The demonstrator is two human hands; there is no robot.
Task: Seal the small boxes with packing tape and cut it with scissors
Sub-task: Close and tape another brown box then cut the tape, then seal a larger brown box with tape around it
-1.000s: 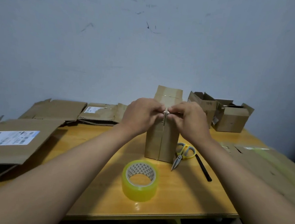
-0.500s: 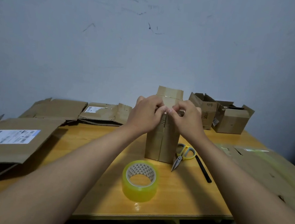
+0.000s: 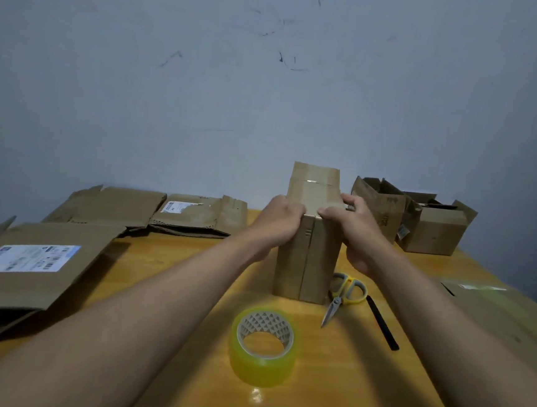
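A tall narrow cardboard box (image 3: 307, 265) stands upright in the middle of the wooden table (image 3: 171, 259), its top flap raised behind my fingers. My left hand (image 3: 280, 223) grips the box's upper left edge, fingers curled over the top. My right hand (image 3: 354, 225) grips the upper right edge, thumb on the front face. A roll of yellowish clear packing tape (image 3: 263, 344) lies flat in front of the box. Yellow-handled scissors (image 3: 343, 294) lie shut at the box's right foot, blades pointing toward me.
A black strip (image 3: 381, 322) lies right of the scissors. Two open small boxes (image 3: 434, 226) stand at the back right. Flattened cartons (image 3: 28, 260) cover the left side and the back left (image 3: 195, 213). More flat cardboard (image 3: 504, 315) lies at the right edge.
Both hands have slid up the box's front seam from mid-height to the top edge and spread apart onto the upper corners. The view has tilted slightly.
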